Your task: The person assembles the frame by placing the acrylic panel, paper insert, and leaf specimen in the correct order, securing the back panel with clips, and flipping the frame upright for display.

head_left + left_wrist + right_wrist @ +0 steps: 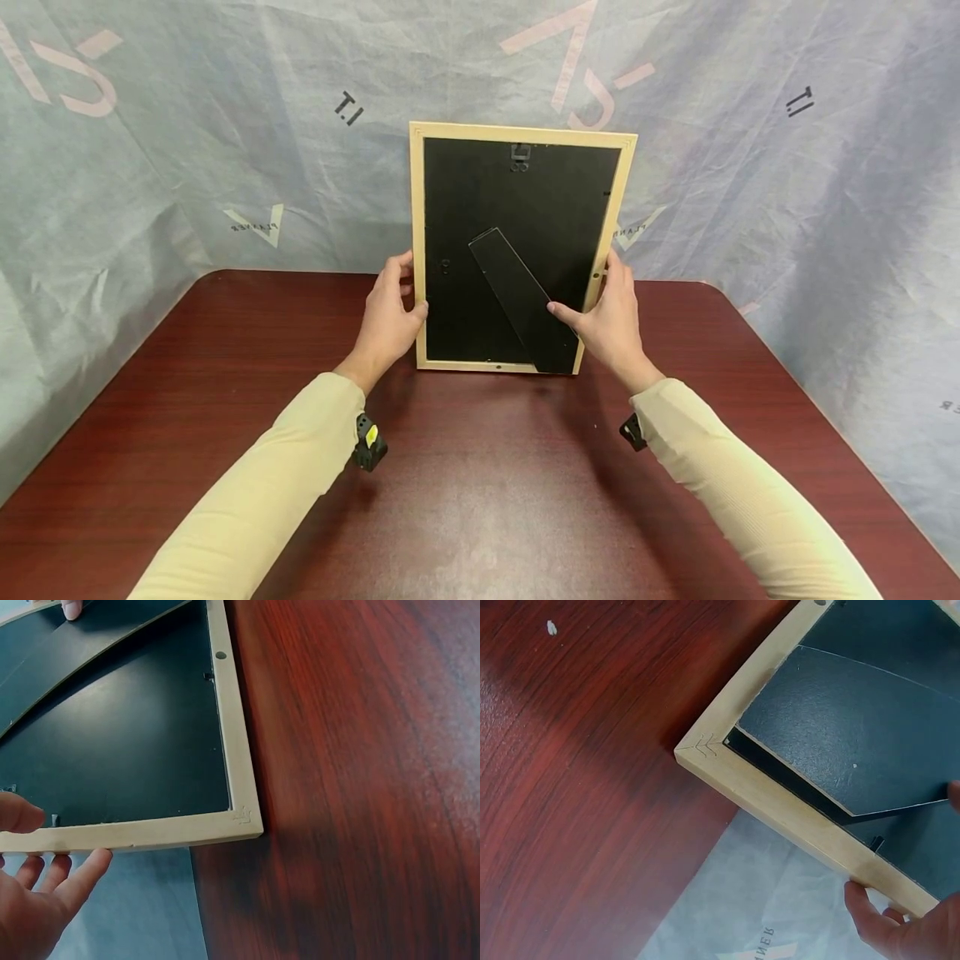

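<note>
A picture frame (pixel 453 200) with a pale wooden border stands upright near the far side of the table, its black back facing me. An easel leg (pixel 517 292) runs diagonally down that back to the lower right corner. My left hand (pixel 390 312) grips the left border, thumb in front and fingers behind. On the opposite border my right hand (pixel 611 321) holds on, its thumb touching the edge of the easel leg. In the left wrist view the left fingers (pixel 82 881) lie against the border's outer side. The picture side is hidden.
The dark red wooden table (pixel 480 500) has rounded far corners. Behind and beside it hangs a grey printed cloth (pixel 300 150). A small white speck (pixel 551 628) lies on the tabletop in the right wrist view. Black wrist cameras (pixel 369 443) sit at both cuffs.
</note>
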### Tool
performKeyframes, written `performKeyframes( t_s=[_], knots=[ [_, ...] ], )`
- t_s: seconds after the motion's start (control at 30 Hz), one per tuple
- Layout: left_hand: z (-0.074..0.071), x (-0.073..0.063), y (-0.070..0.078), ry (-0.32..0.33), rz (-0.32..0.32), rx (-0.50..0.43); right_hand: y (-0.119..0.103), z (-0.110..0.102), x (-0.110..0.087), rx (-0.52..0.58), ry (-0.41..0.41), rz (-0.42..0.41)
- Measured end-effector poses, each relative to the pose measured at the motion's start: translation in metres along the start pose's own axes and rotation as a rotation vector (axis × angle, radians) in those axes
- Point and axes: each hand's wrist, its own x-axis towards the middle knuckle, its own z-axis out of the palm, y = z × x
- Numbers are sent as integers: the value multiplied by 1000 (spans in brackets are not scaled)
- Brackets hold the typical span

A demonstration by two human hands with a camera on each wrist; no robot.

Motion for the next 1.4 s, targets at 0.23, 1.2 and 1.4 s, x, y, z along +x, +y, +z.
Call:
performKeyframes(
  t_s=[0.23, 1.2, 1.4],
  knots=[
    [-1, 1, -3, 23, 1, 28, 0, 3, -2, 4, 16, -15],
    [-60, 56, 91, 102, 277, 259, 9, 9, -6, 32, 68, -74],
    [-63, 59, 94, 81, 266, 274, 10, 13, -7, 45, 93, -107]
  ],
)
